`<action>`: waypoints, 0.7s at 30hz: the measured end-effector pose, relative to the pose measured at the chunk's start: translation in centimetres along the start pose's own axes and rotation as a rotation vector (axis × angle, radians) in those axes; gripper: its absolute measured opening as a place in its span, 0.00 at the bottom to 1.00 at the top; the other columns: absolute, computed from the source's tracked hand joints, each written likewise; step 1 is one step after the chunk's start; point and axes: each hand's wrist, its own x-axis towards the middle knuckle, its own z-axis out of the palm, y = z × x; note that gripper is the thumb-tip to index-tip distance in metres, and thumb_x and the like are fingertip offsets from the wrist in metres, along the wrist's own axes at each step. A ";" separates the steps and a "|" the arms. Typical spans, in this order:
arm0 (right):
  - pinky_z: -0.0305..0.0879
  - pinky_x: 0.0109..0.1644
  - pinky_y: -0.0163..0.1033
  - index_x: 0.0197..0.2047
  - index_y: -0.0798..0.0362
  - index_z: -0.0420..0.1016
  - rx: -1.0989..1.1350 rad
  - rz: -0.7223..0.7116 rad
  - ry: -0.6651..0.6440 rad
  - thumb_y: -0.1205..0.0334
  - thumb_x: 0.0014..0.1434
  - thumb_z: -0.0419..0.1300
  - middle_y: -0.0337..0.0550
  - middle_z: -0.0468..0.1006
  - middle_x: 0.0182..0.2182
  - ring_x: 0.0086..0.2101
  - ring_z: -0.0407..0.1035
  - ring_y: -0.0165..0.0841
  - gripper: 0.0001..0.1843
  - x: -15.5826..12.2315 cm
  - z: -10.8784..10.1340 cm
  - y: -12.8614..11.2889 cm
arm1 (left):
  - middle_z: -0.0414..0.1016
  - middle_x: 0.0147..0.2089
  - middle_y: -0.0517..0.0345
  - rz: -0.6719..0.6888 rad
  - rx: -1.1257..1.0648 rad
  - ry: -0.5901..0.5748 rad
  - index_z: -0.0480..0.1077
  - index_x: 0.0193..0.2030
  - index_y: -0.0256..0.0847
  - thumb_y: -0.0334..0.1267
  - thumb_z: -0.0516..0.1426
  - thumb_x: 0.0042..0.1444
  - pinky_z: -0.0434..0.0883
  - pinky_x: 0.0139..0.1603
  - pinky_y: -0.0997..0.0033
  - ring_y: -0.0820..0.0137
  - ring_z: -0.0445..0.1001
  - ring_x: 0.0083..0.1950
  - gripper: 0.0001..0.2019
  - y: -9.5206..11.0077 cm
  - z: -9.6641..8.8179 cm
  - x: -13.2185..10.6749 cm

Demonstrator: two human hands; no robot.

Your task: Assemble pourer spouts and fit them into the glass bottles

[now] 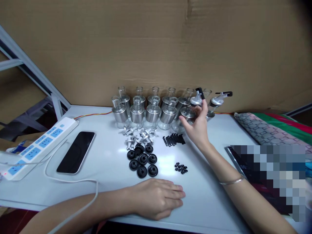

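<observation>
My left hand (159, 198) lies flat on the white table near its front edge, fingers stretched out, holding nothing. At the back, my right hand (198, 126) curls its thumb and fingers around a glass bottle with a metal sleeve (187, 113). A silver lidded top with a black lever (196, 99) sits above that bottle; fingers partly hide the joint. To its right stands another bottle with a similar silver top (216, 100). Open-necked bottles (153, 113) fill two rows to the left. Black lever strips (173, 139) lie just left of my right wrist.
Silver metal parts (141, 136) lie heaped before the bottles, with black round stoppers (143, 159) nearer me. Tiny black pieces (181, 168) sit to their right. A phone (76, 152), a power strip (41, 146) and a white cable (73, 179) occupy the left; a pixelated dark device (243, 165) the right.
</observation>
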 end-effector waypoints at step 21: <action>0.63 0.38 0.49 0.34 0.53 0.80 -0.347 -0.252 -0.474 0.61 0.61 0.57 0.53 0.73 0.36 0.39 0.63 0.46 0.11 -2.9 2.1 -5.2 | 0.73 0.58 0.46 -0.016 -0.048 0.002 0.71 0.51 0.27 0.31 0.49 0.61 0.64 0.66 0.68 0.63 0.69 0.62 0.16 -0.1 -0.2 0.2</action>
